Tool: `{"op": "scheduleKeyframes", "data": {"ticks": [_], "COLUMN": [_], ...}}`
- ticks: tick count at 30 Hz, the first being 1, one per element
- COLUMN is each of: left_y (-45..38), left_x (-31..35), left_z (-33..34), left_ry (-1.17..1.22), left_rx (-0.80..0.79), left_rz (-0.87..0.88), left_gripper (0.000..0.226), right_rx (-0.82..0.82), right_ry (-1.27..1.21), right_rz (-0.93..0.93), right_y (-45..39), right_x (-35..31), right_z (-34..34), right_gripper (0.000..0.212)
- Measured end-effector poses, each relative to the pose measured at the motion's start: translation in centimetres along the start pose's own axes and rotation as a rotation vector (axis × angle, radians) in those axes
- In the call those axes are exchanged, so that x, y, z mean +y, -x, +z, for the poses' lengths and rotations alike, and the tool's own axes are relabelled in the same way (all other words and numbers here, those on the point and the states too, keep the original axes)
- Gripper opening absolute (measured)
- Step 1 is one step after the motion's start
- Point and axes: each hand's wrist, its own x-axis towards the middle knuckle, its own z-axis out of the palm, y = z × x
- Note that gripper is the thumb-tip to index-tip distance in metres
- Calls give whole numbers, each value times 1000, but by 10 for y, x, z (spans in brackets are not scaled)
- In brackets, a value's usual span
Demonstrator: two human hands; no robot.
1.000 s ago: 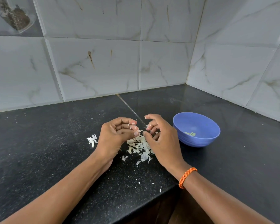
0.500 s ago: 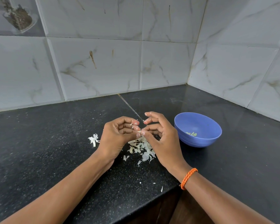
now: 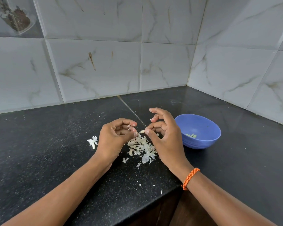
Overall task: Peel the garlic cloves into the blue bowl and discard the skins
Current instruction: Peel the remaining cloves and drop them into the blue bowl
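Note:
Both hands hover over the black counter above a heap of pale garlic skins (image 3: 141, 147). My right hand (image 3: 166, 139) pinches a small garlic clove (image 3: 142, 131) between thumb and forefinger, its other fingers spread upward. My left hand (image 3: 114, 137) is curled, its fingertips close to the clove's left end; bits of skin cling to them. The blue bowl (image 3: 201, 121) stands just right of my right hand, with a few peeled cloves (image 3: 191, 135) at its bottom.
A separate tuft of white garlic skin (image 3: 92, 141) lies left of my left hand. Small flakes dot the counter near its front edge (image 3: 161, 190). Tiled walls meet in a corner behind the bowl. An orange band circles my right wrist.
My right hand has lifted a little and spread its fingers, and now pinches the clove. The hands have drawn slightly apart.

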Motion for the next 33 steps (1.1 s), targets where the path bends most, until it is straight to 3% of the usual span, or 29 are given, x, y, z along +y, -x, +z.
{"op": "scheduleKeyframes", "data": {"ticks": [5, 15, 19, 22, 28, 33], "left_y": [2, 3, 3, 1, -6, -8], "left_x": [-1, 0, 1, 0, -3, -2], "left_z": [0, 0, -2, -4, -10, -14], "left_ry": [-158, -387, -430, -443, -566, -604], "left_rx": [34, -12, 15, 56, 127, 94], "left_rz": [69, 187, 186, 161, 141, 145], "left_gripper": [8, 28, 18, 6, 10, 18], "right_rx": [2, -49, -20, 28, 33, -16], "right_ry": [65, 90, 287, 410, 638, 675], "right_rz": [-28, -33, -164, -125, -38, -16], "right_y": [-6, -2, -24, -49, -63, -61], "right_x": [-5, -8, -15, -14, 3, 12], "right_z": [-6, -5, -23, -54, -106, -109], "right_gripper": [56, 63, 55, 47, 40, 42]}}
